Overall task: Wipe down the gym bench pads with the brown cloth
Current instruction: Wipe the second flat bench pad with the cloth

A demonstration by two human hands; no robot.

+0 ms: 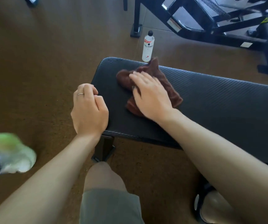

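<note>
Head view looked down on a brown floor [41, 62] with a fine speckled grain, like rubber or cork. Across it lay the bench pad [210, 102], a long black cushion with a ribbed, woven-looking surface and a rounded end; its right part was cut off by the frame edge. One black metal leg [104, 149] showed under its near edge. Behind stood a black machine frame [219, 26] of square tubes, only partly in view and hard to read.

The brown cloth [165, 84] lay crumpled on the pad near its rounded end, soft and towel-like, with one corner standing up. The right hand [149, 94] rested flat on the cloth, fingers straight and a little spread, pressing it to the pad; it was slightly blurred and covered the cloth's middle. The left hand [89, 110] hung at the pad's end with fingers loosely curled, holding nothing, a thin ring on one finger; whether it touched the pad I cannot tell.

A knee [104, 177] in grey-green shorts showed below. At the left was a blurred white and green shoe [12, 152]. A slim white bottle [148, 46] with a black cap stood on the floor just behind the pad, its base hidden.
</note>
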